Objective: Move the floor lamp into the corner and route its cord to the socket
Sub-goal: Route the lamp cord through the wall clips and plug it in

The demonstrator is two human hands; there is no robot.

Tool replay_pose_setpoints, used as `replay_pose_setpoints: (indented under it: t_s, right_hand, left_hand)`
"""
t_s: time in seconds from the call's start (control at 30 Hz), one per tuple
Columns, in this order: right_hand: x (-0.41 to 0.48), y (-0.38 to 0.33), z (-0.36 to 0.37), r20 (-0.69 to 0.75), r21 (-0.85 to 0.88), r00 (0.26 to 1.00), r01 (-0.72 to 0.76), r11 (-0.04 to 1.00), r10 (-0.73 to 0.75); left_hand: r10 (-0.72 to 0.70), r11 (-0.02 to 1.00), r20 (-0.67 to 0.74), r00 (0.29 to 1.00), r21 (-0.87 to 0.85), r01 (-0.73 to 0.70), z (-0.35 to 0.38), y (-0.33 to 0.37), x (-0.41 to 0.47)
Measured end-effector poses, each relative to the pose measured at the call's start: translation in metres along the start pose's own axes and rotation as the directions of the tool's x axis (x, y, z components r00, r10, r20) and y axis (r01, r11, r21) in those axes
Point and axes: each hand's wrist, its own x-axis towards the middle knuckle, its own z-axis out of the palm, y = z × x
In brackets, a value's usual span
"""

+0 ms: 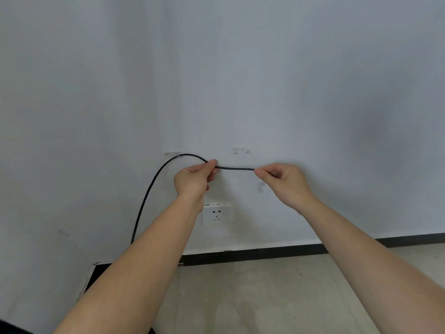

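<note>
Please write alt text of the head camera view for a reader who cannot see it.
Two bare hands, left hand and right hand, pinch a black cord taut before a pale wall. It passes a clear clip; another clip is empty, above a socket.

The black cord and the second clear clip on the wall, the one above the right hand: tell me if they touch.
Apart. In the head view the black cord runs taut between the left hand and right hand, with bare wall between it and the clear clip above.

Black cord (154,186) stretched above socket (216,214)
</note>
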Motion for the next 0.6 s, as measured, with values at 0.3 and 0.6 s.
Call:
replay_pose_setpoints:
  t_s: [0.3, 0.6]
  right_hand:
    - [0.036, -0.047, 0.005, -0.073, -0.466, 0.904, 0.343, 0.816, -0.422]
    - [0.022, -0.018, 0.01, -0.221, -0.002, 0.974, 0.048, 0.999, -0.048]
  left_hand:
    - [-0.018, 0.999, -0.012, 1.0, -0.039, 0.017, 0.002, -0.002, 0.005]
    - [-0.12, 0.972, 0.024, 0.993, -0.202, 0.122, 0.006, 0.003, -0.002]
